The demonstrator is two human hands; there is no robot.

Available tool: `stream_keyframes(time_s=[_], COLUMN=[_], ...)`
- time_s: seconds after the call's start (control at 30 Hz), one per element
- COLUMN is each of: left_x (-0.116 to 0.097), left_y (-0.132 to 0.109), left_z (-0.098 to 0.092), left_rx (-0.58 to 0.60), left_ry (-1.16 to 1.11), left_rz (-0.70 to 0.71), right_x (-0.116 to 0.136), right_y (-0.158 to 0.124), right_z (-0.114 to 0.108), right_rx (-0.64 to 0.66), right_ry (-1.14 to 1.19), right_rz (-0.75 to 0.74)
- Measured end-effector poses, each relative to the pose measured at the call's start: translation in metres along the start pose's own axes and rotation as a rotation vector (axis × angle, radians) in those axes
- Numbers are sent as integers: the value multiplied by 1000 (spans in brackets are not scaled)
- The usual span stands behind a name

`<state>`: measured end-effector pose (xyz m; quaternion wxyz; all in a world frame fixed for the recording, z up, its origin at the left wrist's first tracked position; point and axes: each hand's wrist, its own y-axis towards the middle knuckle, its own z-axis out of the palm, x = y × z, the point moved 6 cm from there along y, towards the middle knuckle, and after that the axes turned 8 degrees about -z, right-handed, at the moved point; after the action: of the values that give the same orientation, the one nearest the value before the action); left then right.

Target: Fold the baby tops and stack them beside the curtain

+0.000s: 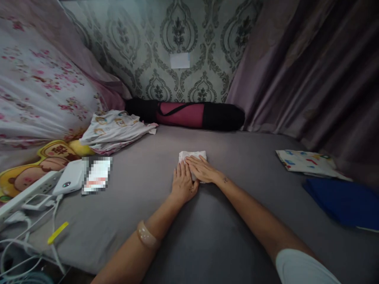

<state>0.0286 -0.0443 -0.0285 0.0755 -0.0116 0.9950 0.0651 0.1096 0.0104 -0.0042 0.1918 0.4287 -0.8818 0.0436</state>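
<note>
Midway across the grey sheet, my left hand and right hand lie flat, fingers extended, on a folded pale cloth; likely light and limp, best pinched at its far edge.

left arm, lower left of centre: wide pale beige bangle, light flecks; left hand, mid-frame: small dark marks by thumb base; right wrist: small dark line marking; lower right: plain pale sleeve, short

Both hands lie flat on what looks like a folded pale cloth.
</note>
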Motion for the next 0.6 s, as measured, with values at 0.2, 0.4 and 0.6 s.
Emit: stream_keyframes(time_s=[0.2,0.4,0.6], left_x=[0,4,34], left_y=[0,2,17], left_z=[1,-6,-25], left_rx=[19,78,-62], left_ry=[-29,-166,-545], left_rz=[23,-25,-246], right_x=[-20,-26,-20], right_y=[4,7,11], right_z=[0,-2,-52], right_rx=[3,9,-313], right_ry=[-121,-81,-17], right_rz=[111,138,274])
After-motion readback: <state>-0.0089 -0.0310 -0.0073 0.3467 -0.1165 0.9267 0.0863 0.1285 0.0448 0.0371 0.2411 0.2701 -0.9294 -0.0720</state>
